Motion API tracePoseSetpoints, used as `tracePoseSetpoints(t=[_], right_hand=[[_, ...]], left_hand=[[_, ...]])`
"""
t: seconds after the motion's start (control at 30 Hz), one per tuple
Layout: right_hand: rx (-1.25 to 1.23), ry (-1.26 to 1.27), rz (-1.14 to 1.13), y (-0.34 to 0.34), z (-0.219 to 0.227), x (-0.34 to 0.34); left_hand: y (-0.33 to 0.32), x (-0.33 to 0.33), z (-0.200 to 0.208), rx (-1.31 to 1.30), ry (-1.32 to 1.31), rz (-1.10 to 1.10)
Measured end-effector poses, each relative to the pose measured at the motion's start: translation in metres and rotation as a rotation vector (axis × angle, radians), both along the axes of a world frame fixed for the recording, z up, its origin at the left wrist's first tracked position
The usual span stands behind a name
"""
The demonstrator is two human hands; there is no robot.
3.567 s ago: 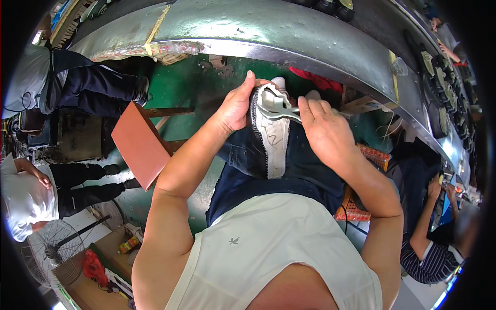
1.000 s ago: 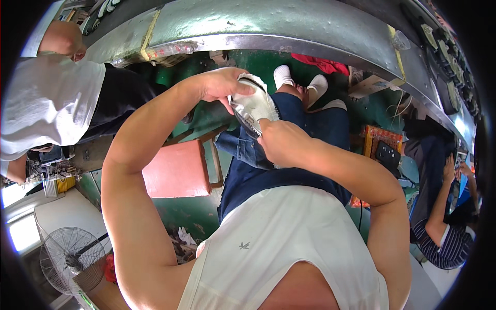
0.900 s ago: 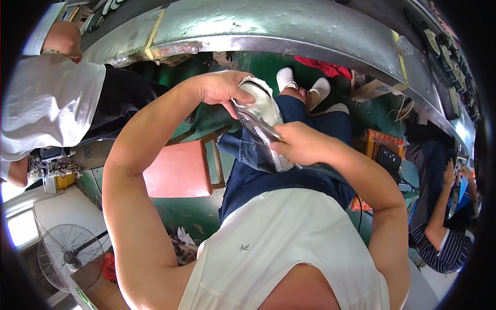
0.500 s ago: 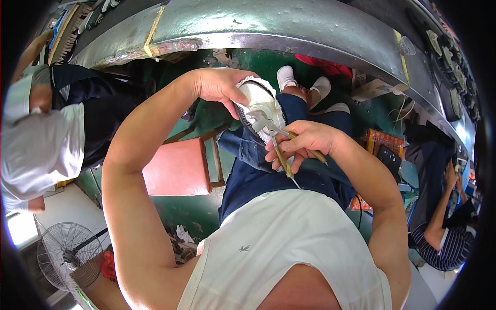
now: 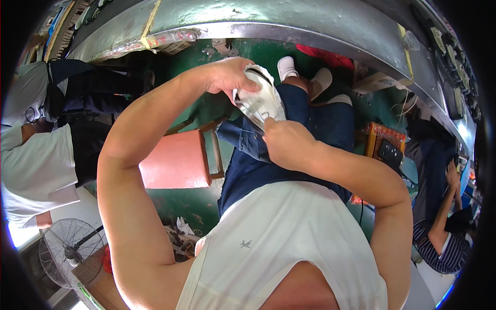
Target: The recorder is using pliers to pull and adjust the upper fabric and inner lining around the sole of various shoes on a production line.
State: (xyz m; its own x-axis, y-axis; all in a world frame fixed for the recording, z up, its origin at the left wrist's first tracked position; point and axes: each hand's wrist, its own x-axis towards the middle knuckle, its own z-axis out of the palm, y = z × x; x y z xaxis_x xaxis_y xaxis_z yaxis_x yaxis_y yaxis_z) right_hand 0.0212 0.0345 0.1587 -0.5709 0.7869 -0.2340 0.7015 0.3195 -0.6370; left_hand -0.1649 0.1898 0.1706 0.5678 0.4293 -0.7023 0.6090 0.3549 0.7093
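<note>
A white shoe upper (image 5: 269, 98) with a dark edge lies over my thighs, its underside turned partly up. My left hand (image 5: 230, 76) is closed round its far left end, the thumb pressing on the white material. At the near end my right hand (image 5: 290, 145) is closed in a fist, back of the hand up, with one fingertip or thumb against the shoe. A small metal glint shows beside that tip, where the pincers seen just before would be; their handles are hidden under the hand. Blue denim cloth (image 5: 247, 140) lies beneath the shoe.
A long metal-edged bench (image 5: 289, 32) runs across the far side. A pink-topped stool (image 5: 175, 160) stands at left, a wire fan (image 5: 71, 253) lower left. People work nearby: one in a white shirt (image 5: 41, 163) at left, one in a striped shirt (image 5: 439, 248) at right.
My right hand has turned over, back up, and swung in against the shoe's near end; the pincers' handles are now out of sight. My left hand keeps its hold, and the shoe has tilted slightly.
</note>
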Motion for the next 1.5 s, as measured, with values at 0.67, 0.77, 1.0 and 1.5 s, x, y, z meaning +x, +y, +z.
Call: tracePoseSetpoints(t=[0.67,0.77,1.0,1.5], right_hand=[[-1.419,0.719,-0.052,0.029,-0.021,0.056],[-1.366,0.675,-0.070,0.026,-0.018,0.044],[-0.325,0.031,0.135,0.019,0.008,0.021],[-0.403,0.429,-0.205,0.010,-0.004,0.092]], left_hand=[[-0.003,-0.015,0.009,-0.071,-0.141,-0.090],[-0.003,-0.013,0.006,-0.027,-0.110,-0.064],[-0.003,-0.008,-0.003,0.035,-0.077,-0.023],[-0.038,0.002,-0.027,0.175,-0.203,0.451]])
